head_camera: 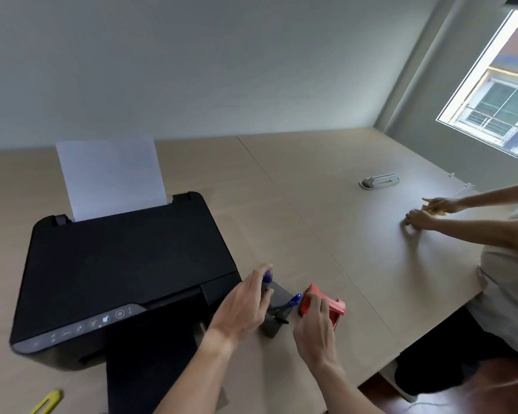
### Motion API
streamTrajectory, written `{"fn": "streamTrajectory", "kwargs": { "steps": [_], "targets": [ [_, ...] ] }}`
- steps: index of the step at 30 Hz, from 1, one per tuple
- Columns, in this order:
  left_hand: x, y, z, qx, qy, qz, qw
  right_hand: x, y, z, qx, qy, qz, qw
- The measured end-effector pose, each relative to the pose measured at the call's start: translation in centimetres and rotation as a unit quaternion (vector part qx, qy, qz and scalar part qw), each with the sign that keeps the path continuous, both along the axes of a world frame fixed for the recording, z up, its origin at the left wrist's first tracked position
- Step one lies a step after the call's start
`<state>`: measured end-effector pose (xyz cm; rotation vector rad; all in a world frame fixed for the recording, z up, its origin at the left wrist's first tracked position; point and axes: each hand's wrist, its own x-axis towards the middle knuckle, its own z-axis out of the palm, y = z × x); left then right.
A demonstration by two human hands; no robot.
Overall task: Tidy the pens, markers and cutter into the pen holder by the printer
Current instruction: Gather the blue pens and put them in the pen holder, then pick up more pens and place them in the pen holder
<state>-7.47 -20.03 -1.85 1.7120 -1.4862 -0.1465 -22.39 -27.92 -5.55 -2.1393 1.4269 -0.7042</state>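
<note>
A dark pen holder [277,318] stands on the desk just right of the black printer [123,264]. A blue-capped pen [294,299] leans inside it. My left hand [245,303] grips a blue-capped marker [267,277] upright over the holder's far-left corner. My right hand [314,327] rests on a red object [326,303], apparently a tape dispenser, right beside the holder. A yellow cutter [47,402] lies at the bottom left edge, in front of the printer.
White paper [111,177] stands in the printer's rear feed. Another person's hands [428,213] rest on the desk at the far right, holding something yellow. A white gadget [380,180] lies near the back right. The desk's right edge drops to the floor.
</note>
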Motion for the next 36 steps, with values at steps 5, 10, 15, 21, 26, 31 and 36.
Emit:
{"fn": "streamTrajectory", "kwargs": {
  "steps": [5, 10, 15, 21, 26, 31, 36],
  "targets": [
    [-0.1, -0.6, -0.2, -0.014, -0.002, 0.012, 1.0, -0.7, 0.1, -1.0, 0.057, 0.058, -0.002, 0.997],
    [-0.2, -0.3, -1.4, 0.106, 0.015, -0.001, 0.994, -1.8, 1.5, -1.9, 0.156, 0.094, 0.013, 0.983],
    [0.1, 1.5, -1.5, 0.157, 0.067, 0.003, 0.985, -3.7, 4.5, -4.2, 0.216, 0.142, 0.068, 0.964],
    [0.7, 6.5, -2.4, 0.164, 0.031, 0.043, 0.985, -4.3, 8.7, -6.8, 0.284, 0.197, 0.145, 0.927],
    [1.1, 12.7, -4.4, 0.207, 0.015, 0.108, 0.972, -3.7, 11.3, -7.7, 0.301, 0.227, 0.185, 0.908],
    [1.0, 19.8, -6.2, 0.298, 0.007, 0.148, 0.943, -2.5, 12.0, -7.7, 0.279, 0.264, 0.232, 0.894],
    [-0.2, 25.1, -7.4, 0.378, -0.001, 0.136, 0.916, -1.8, 13.3, -7.2, 0.265, 0.253, 0.256, 0.895]
  ]
}}
